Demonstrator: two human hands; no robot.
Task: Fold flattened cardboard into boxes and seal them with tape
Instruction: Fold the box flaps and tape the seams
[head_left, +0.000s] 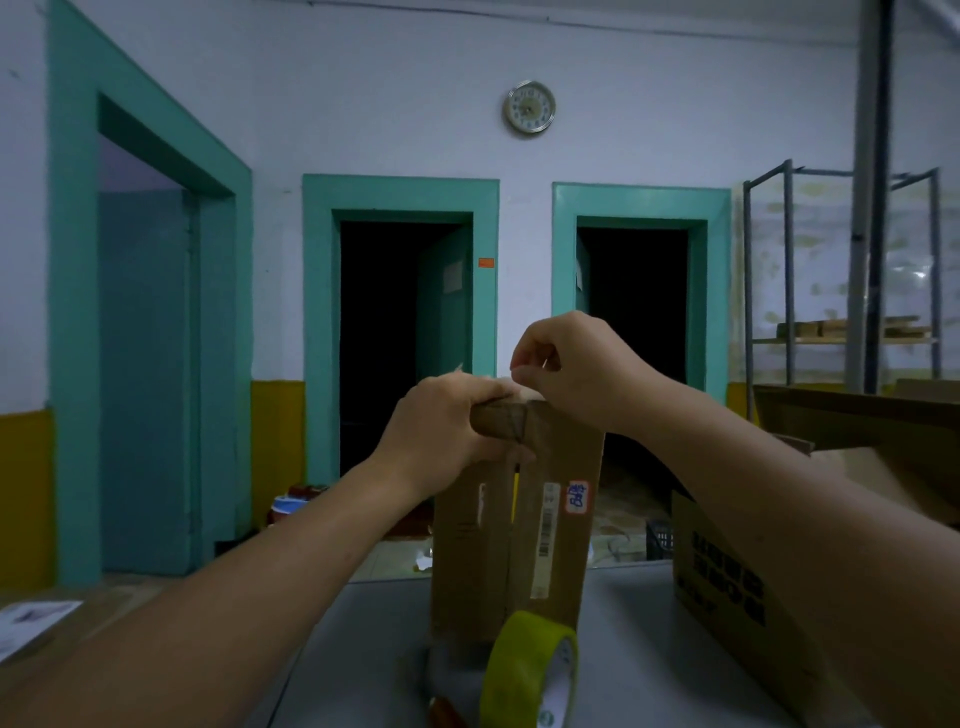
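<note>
Brown corrugated cardboard makes up the box (545, 519), which stands tall and narrow on the grey bench (634, 649), its upper end raised to where both hands meet. It looks light and probably empty, so one hand should be enough to steady it. The panels are stiff across their faces but give along the creases and the centre seam, and a squeeze in the middle of a wall would likely bow it. The corners and the folded top rim are the firmest places to take hold. The surface is dry and matte and should not slip, though the glossy barcode sticker (548, 519) would give less grip.

The left hand (441, 431) grips the top left corner. Its fingers (467, 388) curl over the rim and the thumb presses the near face, clamping the folded flap down. The right hand (566, 369) hovers just above the top right edge with its fingers (524, 364) drawn tightly together, pinching a pale strip (501, 383) that lies along the rim. It may be a tape end, but it is too blurred to say for certain.

The yellow-green tape roll (524, 670) stands on edge on the bench in front of the box, untouched by either hand. A second box (727, 587) with black print sits to the right.
</note>
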